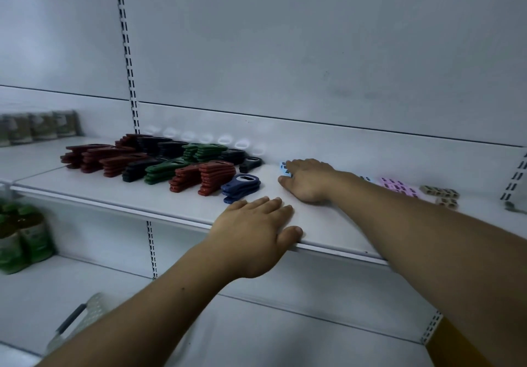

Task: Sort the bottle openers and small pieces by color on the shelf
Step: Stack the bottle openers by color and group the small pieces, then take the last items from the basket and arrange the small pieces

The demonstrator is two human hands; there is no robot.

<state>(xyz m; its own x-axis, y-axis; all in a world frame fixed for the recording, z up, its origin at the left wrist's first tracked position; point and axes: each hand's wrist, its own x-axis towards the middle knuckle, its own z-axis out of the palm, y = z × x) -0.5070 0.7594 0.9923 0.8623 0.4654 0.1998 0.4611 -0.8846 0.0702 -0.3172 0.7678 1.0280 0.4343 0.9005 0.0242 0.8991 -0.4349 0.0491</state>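
Shelf (328, 232): my left hand (253, 232) lies flat on the front edge, fingers together; leaning may jolt it.
Openers (176, 164): stacked at left; a jolt may topple them.
Right hand (309, 179): thumb spread, fingertips on blue pieces (283, 167) at the back; pinch unclear, so I may scatter them.

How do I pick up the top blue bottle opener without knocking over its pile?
Best grip on the top blue bottle opener: its narrow handle end, which points toward the front edge of the shelf. Pinch its two long sides, coming from the front right. The red stack crowds its left, while its right side looks open.
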